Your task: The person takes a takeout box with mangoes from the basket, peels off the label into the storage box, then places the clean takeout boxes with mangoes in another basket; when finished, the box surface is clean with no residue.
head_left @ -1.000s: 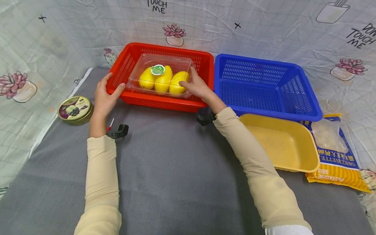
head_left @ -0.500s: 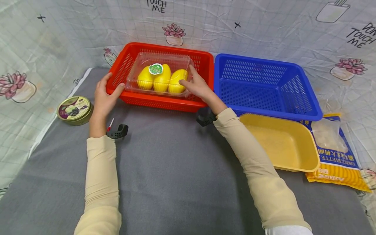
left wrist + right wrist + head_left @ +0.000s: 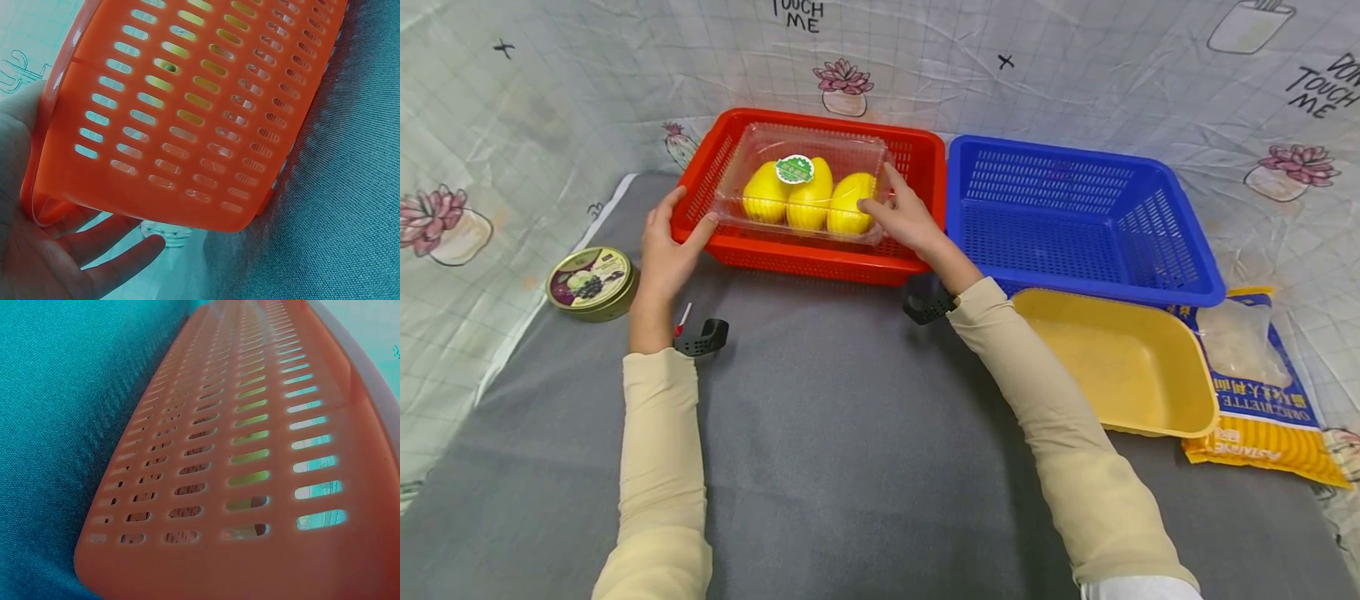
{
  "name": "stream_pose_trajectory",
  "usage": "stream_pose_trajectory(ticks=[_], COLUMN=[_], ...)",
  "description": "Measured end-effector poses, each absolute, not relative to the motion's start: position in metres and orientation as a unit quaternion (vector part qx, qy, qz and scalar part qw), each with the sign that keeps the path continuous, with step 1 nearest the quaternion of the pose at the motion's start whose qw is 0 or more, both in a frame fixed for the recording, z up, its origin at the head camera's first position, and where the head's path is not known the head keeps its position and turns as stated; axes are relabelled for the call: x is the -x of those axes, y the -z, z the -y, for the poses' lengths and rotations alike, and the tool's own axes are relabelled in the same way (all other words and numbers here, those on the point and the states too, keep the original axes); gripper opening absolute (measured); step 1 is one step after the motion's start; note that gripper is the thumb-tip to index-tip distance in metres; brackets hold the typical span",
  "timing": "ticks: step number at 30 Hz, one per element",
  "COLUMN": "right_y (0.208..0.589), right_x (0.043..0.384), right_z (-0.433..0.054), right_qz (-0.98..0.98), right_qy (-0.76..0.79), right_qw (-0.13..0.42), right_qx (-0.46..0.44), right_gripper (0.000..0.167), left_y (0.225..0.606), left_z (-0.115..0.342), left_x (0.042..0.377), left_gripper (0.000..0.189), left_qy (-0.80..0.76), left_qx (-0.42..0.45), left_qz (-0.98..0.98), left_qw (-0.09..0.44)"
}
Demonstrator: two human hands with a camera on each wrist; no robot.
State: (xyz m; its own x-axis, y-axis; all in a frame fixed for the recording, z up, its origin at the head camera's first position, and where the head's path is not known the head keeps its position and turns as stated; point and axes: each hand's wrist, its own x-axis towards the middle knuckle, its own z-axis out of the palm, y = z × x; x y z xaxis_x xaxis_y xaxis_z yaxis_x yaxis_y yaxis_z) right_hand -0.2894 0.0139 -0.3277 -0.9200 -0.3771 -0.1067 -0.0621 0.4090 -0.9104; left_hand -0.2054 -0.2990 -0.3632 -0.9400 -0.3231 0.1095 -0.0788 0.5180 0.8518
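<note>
L grip (image 3: 667,250) has near-left corner of red basket (image 3: 820,262) btw thumb & fingers; fingers look spread & fairly loose in left wrist view, can't tell how firm. R grip (image 3: 908,218) is approx half closed on right end of clear box (image 3: 842,158): thumb on near side, index twd far corner, other fingertips hidden. Clear box sits w/in red basket's opening, its left end by L thumb. Can't tell if underside touches basket bottom, or if L thumb touches the box.

To do it well, I'd say: brace rim w/ L so basket doesn't skid on tabletop (image 3: 820,417); w/ R, guide box level & press lightly, since thin plastic will prob. flex or pop if squeezed. Watch L thumb vs box edge, could snag there. Small moves, check clearance both ends, no drop.

Box looks: see-thru, rectangular, ribbed edges, shut. 3 yellow fruit (image 3: 807,200) inside, smooth & rounded, lying side by side. Round green-&-white sticker (image 3: 794,169) on top; print too small for me to read.
</note>
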Motion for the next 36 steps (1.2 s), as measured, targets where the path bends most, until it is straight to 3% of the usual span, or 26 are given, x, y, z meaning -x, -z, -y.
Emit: stream_pose_trajectory(ticks=[15,36], right_y=[0.324,0.302], right_x=[0.289,0.282], right_z=[-0.016,-0.033], right_qz=[-0.777,-0.777], right_qy=[0.598,0.594], right_qw=[0.170,0.174], right_qx=[0.101,0.114], right_gripper=[0.077,0.075], left_y=[0.367,0.365], left_z=[0.295,0.297], left_x=[0.206,0.205], left_gripper=[0.069,0.070], left_qy=[0.490,0.477], left_qx=[-0.112,-0.115], left_qz=[0.850,0.859], left_qw=[0.157,0.148])
